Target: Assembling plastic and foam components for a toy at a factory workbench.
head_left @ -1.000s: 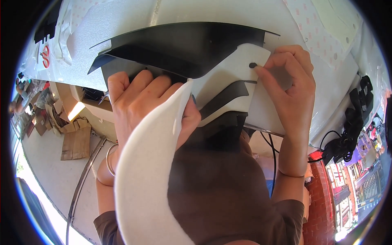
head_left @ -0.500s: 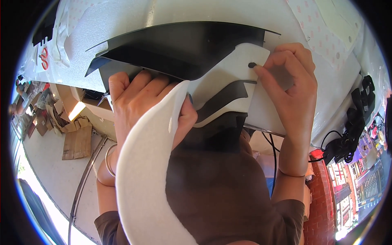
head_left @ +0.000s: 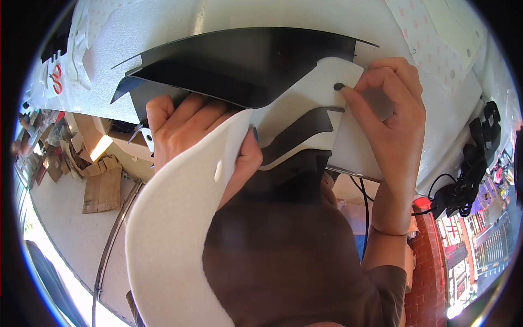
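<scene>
At the near side of a black panel (head_left: 218, 60) over the counter (head_left: 245, 13), the left hand (head_left: 190, 128) grips a curved white strip (head_left: 163, 240). The right hand (head_left: 400, 106) pinches the white layer's (head_left: 316, 84) right end.

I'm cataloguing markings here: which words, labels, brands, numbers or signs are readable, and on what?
Nothing quotable.
Black panel: no text visible.
White strip: no text visible.
Pale sheet, upper right: scattered pinkish marks, too small and faint to read.
Far-right background: too blurred to read.
</scene>
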Available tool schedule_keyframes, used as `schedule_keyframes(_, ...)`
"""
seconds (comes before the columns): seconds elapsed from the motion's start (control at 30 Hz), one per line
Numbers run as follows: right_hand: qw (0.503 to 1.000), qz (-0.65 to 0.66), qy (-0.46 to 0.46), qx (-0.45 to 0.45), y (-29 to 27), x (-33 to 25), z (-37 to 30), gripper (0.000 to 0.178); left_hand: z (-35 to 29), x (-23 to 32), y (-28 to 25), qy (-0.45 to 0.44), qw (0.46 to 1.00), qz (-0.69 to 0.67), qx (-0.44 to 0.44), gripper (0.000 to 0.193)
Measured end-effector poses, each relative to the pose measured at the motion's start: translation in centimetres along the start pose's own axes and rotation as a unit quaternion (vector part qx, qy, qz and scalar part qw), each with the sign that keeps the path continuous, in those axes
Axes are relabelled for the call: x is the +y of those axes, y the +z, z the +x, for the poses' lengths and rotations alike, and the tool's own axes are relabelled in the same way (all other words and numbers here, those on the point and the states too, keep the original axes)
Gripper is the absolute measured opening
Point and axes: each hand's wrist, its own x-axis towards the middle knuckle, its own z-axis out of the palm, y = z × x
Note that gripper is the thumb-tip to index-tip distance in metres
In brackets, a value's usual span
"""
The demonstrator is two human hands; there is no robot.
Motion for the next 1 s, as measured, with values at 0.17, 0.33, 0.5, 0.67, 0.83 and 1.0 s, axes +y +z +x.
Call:
schedule_keyframes(0.17,0.999,0.009,0.028,-0.032,-0.5,-0.1,-0.1,0.016,0.0,0.3,-1.2,0.003,0.998,-0.006,-0.06,0.008)
schedule_keyframes(0.33,0.998,0.031,0.046,-0.038,-0.8,0.0,-0.2,0.015,0.2,0.1,-0.7,0.035,0.999,-0.022,0.013,0.008)
schedule_keyframes(0.5,0.999,0.011,0.027,-0.043,-0.8,-0.2,-0.1,0.015,0.3,0.3,-1.1,0.008,1.0,-0.022,0.019,0.01)
schedule_keyframes(0.67,0.999,-0.007,0.017,-0.035,-0.5,-0.4,0.0,0.015,0.2,0.6,-1.3,-0.015,1.0,-0.005,0.023,0.01)
schedule_keyframes(0.83,0.999,0.006,0.02,-0.034,-0.5,-0.1,-0.1,0.015,0.1,0.4,-0.5,-0.006,0.999,-0.015,0.033,0.009)
schedule_keyframes(1.0,0.998,0.055,0.035,-0.025,-0.7,0.0,-0.3,0.015,0.0,0.0,0.4,0.027,0.998,-0.001,0.06,0.008)
